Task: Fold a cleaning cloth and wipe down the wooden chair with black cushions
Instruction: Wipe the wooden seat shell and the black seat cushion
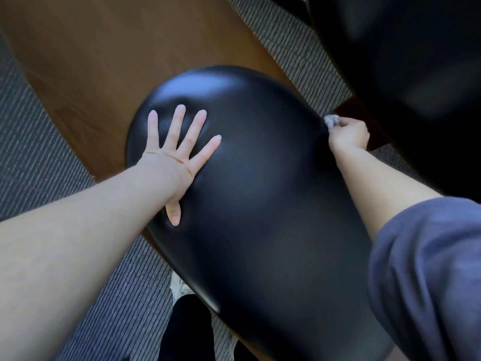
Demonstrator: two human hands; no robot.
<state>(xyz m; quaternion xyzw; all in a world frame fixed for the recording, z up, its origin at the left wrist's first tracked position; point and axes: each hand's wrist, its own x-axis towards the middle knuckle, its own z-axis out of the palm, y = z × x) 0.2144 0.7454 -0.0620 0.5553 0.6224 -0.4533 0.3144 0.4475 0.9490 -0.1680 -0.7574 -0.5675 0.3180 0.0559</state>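
A large glossy black cushion fills the middle of the view, mounted on a brown wooden chair panel that runs up to the left. My left hand lies flat on the cushion's upper left part, fingers spread, holding nothing. My right hand is closed around a bunched grey cleaning cloth and presses it against the cushion's right edge. Only a small tuft of the cloth shows above the fist.
Grey ribbed carpet covers the floor on both sides. Another black padded seat stands at the upper right, with a dark wooden piece below it. My dark trouser leg and light shoe are under the cushion's lower left edge.
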